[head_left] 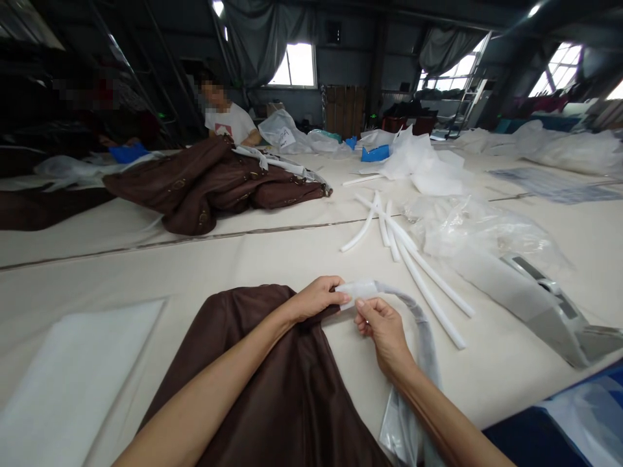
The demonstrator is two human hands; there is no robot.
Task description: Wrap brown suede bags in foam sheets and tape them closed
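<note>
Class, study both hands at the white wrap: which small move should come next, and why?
Probably the right hand should tuck the lower edge of the white wrap snugly under: it is pinching the wrap there, while the left hand grips the other end, beside the brown leather, which should steady it.

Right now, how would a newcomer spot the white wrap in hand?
On the cream table, find the brown bag nearest the camera. At its upper right, between the left hand and right hand, sits the wrap. Unlike the loose white rods farther right, it is short, wide and pinched in fingers.
</note>
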